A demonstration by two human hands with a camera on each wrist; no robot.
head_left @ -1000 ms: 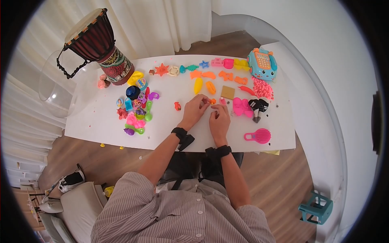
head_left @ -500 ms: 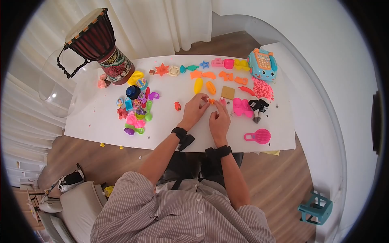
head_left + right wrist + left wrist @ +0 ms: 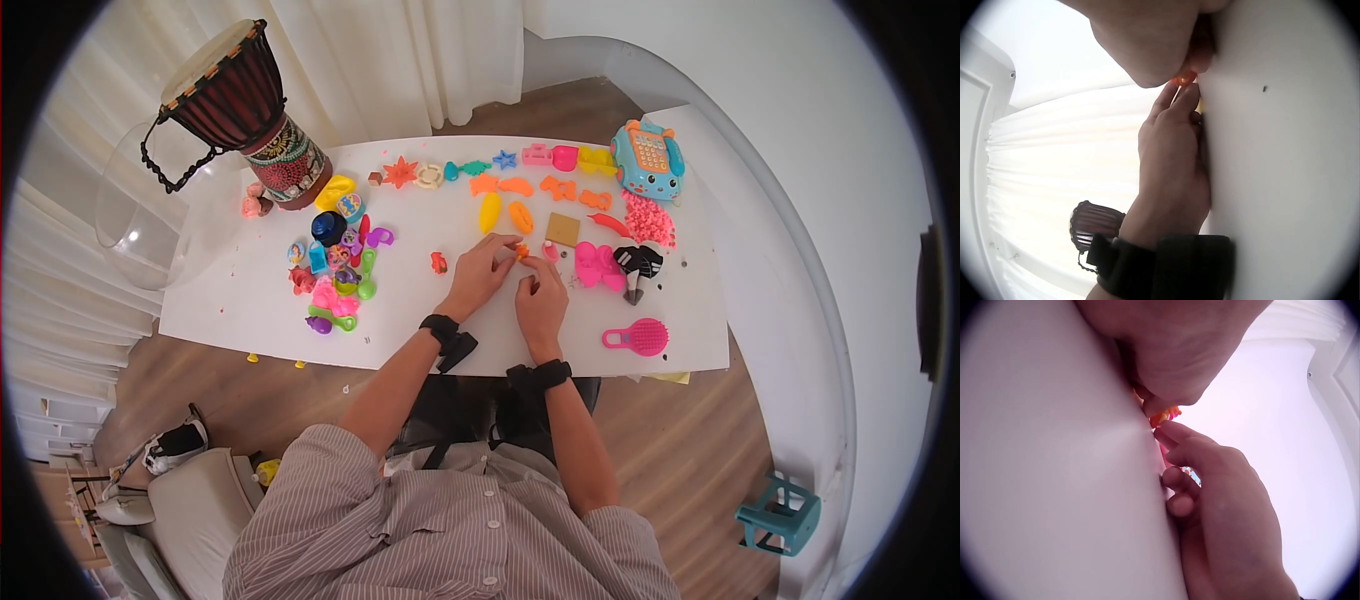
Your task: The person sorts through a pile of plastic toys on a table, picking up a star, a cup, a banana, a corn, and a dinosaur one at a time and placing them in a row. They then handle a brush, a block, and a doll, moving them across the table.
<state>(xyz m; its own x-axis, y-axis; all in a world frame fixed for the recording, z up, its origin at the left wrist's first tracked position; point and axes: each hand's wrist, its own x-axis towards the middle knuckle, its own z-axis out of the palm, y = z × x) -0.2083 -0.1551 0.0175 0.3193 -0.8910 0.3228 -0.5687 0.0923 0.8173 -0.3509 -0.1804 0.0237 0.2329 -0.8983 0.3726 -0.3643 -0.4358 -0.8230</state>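
At the left, a tall drum (image 3: 245, 110) stands on a white worktop (image 3: 410, 320), beside a heap of bright toys. Next, a small red toy (image 3: 438, 262) lies alone. Then the left hand (image 3: 480, 277), nearly closed, pinches a small orange piece (image 3: 522, 253) low over the worktop. The right hand (image 3: 542, 303), fingers curled, has just drawn its fingertips up to pinch it too, suggesting close two-handed work. Farther right are pink moulds (image 3: 598, 266) and a brush (image 3: 648, 337).

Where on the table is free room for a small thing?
Free: between the toy pile at left and the small red toy; narrower, between the right hand and the pink brush. Crowded: the pile, and beyond the left hand.
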